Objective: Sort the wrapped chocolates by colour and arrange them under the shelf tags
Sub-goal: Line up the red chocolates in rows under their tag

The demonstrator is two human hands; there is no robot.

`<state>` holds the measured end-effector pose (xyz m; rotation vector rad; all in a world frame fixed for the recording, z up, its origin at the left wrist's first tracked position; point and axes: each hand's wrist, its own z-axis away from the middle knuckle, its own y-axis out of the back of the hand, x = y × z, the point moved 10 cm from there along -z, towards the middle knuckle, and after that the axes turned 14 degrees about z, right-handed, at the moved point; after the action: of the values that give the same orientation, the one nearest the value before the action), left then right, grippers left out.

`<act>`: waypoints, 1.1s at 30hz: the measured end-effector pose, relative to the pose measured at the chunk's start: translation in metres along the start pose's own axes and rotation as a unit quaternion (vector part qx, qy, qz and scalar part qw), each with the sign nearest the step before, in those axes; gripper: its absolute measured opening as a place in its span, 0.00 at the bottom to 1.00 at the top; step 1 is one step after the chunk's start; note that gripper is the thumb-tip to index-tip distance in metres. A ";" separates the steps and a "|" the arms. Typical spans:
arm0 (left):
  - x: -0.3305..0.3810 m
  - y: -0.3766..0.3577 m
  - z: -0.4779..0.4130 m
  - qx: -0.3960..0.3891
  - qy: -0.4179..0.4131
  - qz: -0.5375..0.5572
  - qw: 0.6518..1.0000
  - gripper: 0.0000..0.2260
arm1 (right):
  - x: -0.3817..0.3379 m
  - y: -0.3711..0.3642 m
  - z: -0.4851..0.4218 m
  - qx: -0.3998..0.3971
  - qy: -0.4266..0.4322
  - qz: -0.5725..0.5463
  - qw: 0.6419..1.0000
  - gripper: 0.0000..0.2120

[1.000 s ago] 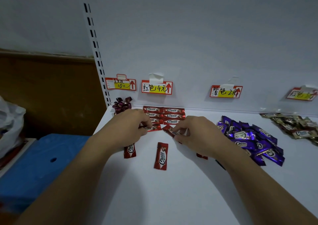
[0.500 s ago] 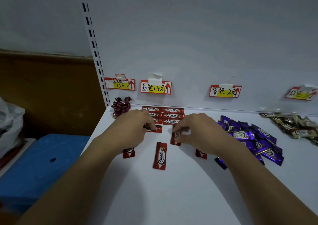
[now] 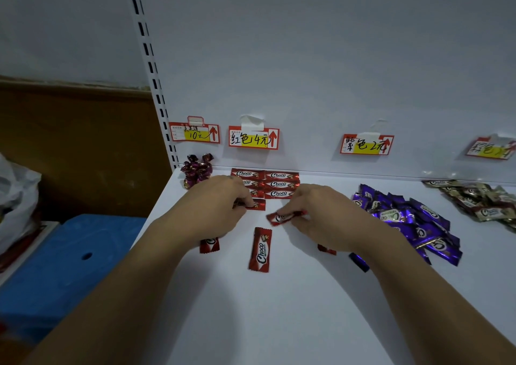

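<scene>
I see both forearms over the shelf (image 3: 279, 308), palms down. Left hand (image 3: 220, 205): fingers pinch a red chocolate (image 3: 257, 205) at the foot of the red rows (image 3: 280, 183). Right hand (image 3: 324, 211): fingers grip a second red chocolate (image 3: 280, 217), tilted (just below the rows' right column, under the red tag (image 3: 253, 139)).

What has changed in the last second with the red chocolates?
The right hand has turned the pinched red chocolate from upright to nearly level. The left hand still pinches the fourth-row piece. The loose red chocolate and purple pile have not moved.
</scene>
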<state>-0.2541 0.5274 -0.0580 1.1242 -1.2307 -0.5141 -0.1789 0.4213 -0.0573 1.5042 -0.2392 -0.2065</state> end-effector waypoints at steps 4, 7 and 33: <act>0.004 -0.002 0.001 -0.007 0.000 -0.004 1.000 0.13 | -0.001 -0.003 -0.004 0.043 -0.023 0.016 0.999 0.16; 0.004 -0.001 0.002 -0.010 0.003 -0.007 1.000 0.14 | -0.001 0.000 -0.008 0.073 -0.042 0.024 0.996 0.15; 0.009 0.011 0.011 -0.037 0.012 0.037 0.999 0.09 | 0.006 0.028 0.006 0.081 -0.050 -0.019 0.995 0.13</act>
<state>-0.2633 0.5198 -0.0449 1.0158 -1.2172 -0.4856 -0.1756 0.4155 -0.0294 1.6623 -0.3145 -0.2997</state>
